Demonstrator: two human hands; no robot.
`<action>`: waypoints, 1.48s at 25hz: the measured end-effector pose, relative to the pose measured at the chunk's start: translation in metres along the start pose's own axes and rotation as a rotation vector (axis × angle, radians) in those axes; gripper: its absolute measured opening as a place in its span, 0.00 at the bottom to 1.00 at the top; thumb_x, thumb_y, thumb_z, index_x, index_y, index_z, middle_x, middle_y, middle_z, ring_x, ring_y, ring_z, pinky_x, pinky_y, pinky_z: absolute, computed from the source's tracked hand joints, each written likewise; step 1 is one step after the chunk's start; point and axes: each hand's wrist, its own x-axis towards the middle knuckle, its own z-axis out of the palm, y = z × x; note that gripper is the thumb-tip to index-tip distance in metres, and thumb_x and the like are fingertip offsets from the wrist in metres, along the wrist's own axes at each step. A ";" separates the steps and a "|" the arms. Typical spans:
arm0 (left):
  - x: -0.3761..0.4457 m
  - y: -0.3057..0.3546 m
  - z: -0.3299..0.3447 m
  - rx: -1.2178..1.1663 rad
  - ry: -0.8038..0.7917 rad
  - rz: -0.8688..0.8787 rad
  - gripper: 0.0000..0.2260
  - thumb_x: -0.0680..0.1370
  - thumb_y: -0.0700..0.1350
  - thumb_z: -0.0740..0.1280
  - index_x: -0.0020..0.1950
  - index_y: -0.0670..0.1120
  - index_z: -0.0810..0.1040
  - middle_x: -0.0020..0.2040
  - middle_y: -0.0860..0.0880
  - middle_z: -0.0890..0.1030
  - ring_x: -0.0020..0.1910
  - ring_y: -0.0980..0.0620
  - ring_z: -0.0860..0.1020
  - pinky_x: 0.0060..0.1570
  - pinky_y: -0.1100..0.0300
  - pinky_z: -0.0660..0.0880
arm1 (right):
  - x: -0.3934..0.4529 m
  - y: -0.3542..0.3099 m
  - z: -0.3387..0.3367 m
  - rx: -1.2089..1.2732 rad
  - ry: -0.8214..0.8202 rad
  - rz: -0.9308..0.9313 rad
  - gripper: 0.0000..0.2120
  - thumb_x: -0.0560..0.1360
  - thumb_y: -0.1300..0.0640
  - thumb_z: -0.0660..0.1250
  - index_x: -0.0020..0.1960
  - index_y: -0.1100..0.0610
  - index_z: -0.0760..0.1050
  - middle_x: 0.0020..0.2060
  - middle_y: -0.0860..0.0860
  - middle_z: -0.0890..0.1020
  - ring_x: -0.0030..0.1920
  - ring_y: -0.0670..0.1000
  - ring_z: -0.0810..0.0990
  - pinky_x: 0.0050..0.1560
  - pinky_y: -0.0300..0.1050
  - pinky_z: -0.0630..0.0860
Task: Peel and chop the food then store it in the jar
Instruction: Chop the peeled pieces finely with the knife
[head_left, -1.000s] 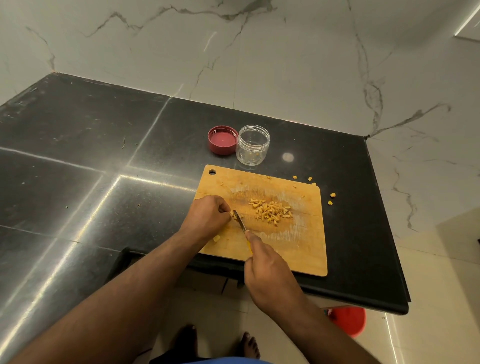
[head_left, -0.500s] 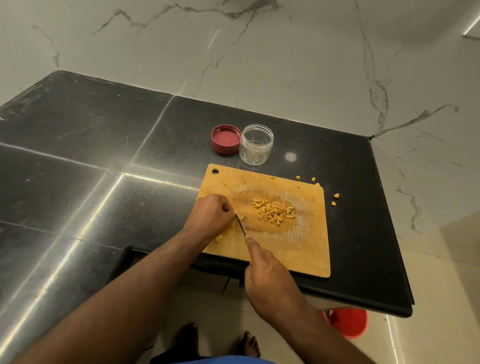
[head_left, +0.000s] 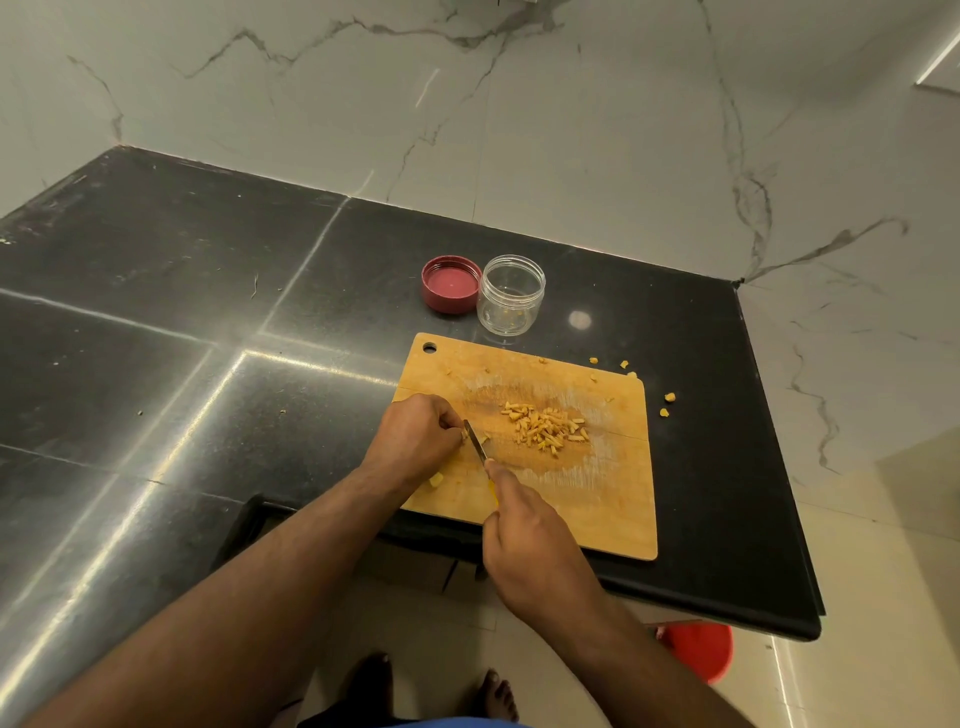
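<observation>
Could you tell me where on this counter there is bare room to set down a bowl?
The black counter left of the cutting board and red lid is bare. A narrower strip lies behind the jar along the wall. It is crowded on the board, and scattered bits dot its right side.

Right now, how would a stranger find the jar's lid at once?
Look at the black counter, just behind the wooden cutting board. Two round things stand there side by side: the clear jar and, left of it, the lid, red, lying inner side up.
</observation>
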 end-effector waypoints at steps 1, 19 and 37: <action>0.000 0.000 0.000 -0.005 -0.002 -0.001 0.03 0.78 0.44 0.70 0.46 0.50 0.84 0.43 0.55 0.82 0.39 0.59 0.76 0.31 0.68 0.67 | 0.002 0.000 0.001 -0.010 -0.006 0.001 0.25 0.83 0.56 0.52 0.79 0.51 0.55 0.68 0.51 0.72 0.63 0.50 0.73 0.63 0.46 0.72; -0.002 -0.003 0.001 0.035 0.018 0.023 0.03 0.78 0.45 0.70 0.47 0.50 0.84 0.42 0.56 0.80 0.39 0.60 0.75 0.32 0.68 0.66 | 0.000 0.005 -0.002 0.044 0.009 -0.027 0.25 0.82 0.57 0.54 0.79 0.51 0.57 0.70 0.50 0.72 0.66 0.47 0.71 0.65 0.41 0.69; 0.003 -0.008 -0.011 -0.056 -0.081 -0.006 0.06 0.78 0.44 0.71 0.52 0.52 0.86 0.47 0.56 0.83 0.46 0.59 0.78 0.37 0.68 0.71 | -0.026 0.028 -0.012 0.207 0.046 0.078 0.24 0.82 0.56 0.55 0.77 0.45 0.59 0.65 0.48 0.76 0.49 0.43 0.72 0.45 0.30 0.66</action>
